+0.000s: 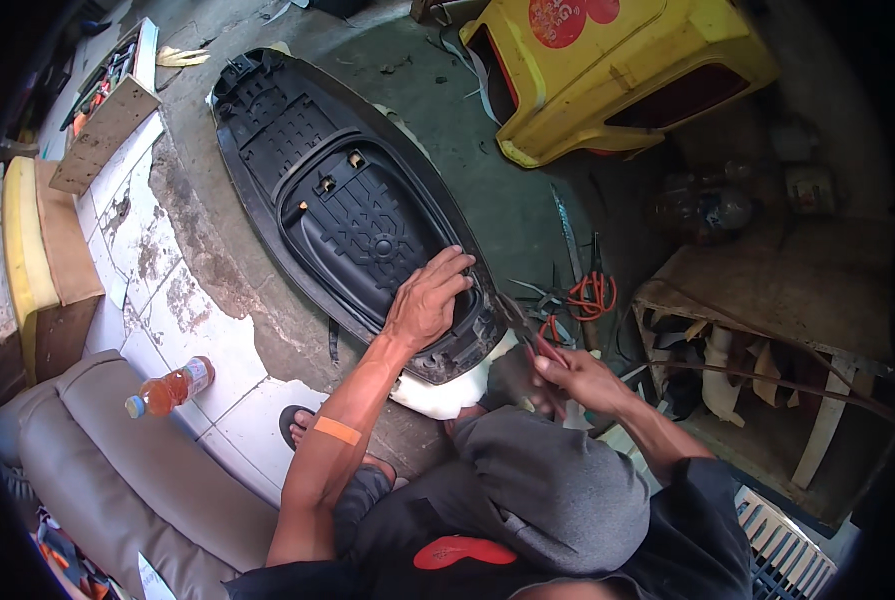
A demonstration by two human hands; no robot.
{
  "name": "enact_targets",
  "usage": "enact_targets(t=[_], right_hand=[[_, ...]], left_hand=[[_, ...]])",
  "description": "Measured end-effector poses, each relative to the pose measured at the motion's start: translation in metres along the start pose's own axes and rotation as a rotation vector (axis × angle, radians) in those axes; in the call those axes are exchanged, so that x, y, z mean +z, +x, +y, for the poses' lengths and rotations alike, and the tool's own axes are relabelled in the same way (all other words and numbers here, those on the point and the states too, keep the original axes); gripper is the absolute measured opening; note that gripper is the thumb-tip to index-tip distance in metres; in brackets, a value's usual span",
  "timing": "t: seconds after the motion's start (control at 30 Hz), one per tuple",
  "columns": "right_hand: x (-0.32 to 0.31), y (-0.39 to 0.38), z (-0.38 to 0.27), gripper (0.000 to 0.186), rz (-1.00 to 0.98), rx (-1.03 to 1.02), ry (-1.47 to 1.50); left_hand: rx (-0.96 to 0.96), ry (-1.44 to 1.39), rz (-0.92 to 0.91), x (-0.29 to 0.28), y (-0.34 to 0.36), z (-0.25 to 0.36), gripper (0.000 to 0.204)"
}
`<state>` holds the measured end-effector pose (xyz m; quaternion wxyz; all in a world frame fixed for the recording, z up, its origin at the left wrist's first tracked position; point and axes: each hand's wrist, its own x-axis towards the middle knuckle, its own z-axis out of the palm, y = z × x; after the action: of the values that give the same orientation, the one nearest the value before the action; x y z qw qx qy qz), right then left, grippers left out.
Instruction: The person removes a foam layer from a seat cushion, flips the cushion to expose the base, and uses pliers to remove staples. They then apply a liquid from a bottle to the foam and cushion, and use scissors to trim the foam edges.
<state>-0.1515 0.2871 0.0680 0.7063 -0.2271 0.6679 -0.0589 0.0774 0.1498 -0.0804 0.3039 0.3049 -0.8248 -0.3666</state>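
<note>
A long black motorcycle seat [368, 215] lies upside down on the floor, its ribbed plastic base facing up. My left hand [430, 300] bears down on the near part of the base, fingers bent over toward the right rim and gripping there. In my right hand [580, 380] are red-handled pliers [545, 352], closed in the fist. Their dark jaws are at the near right edge of the seat; whether they bite on anything I cannot tell. Pale foam [446, 396] shows beneath the seat's near end.
Orange-handled scissors [594, 292] and other tools lie right of the seat. Beyond stands a yellow plastic stool [608, 80]. A wooden box [768, 300] holding scraps is at right. At left are a bottle of orange liquid [172, 386], a brown cushioned seat [138, 470] and a wooden tool tray [108, 125].
</note>
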Motion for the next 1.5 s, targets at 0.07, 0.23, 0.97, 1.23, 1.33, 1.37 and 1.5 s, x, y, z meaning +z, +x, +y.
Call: enact_targets(t=[0.07,0.23,0.97,1.23,1.33,1.37,1.5], right_hand=[[0.006,0.009,-0.019,0.037,-0.068,-0.003,0.156],[0.006,0.028,-0.025,0.043,-0.092,0.098,0.293],[0.01,0.042,-0.011,0.046,0.096,-0.098,-0.069],[0.046,0.051,0.012,0.036,0.517,-0.34,-0.578],[0.048,0.054,0.03,0.033,0.672,-0.499,-0.698],[0.043,0.053,0.032,0.032,0.696,-0.528,-0.719],[0.016,0.048,0.024,0.036,0.671,-0.33,-0.05]], left_hand=[[-0.001,-0.005,0.0,0.001,0.002,-0.001,0.023],[-0.002,-0.008,0.0,0.002,0.004,0.001,0.024],[-0.003,0.015,0.02,0.0,0.002,0.002,0.023],[0.003,-0.007,0.065,0.006,0.002,0.0,0.023],[-0.014,-0.031,0.066,0.004,-0.001,-0.001,0.024],[-0.025,-0.041,0.063,0.003,-0.001,-0.001,0.025],[-0.025,-0.035,0.068,0.002,0.005,0.002,0.025]])
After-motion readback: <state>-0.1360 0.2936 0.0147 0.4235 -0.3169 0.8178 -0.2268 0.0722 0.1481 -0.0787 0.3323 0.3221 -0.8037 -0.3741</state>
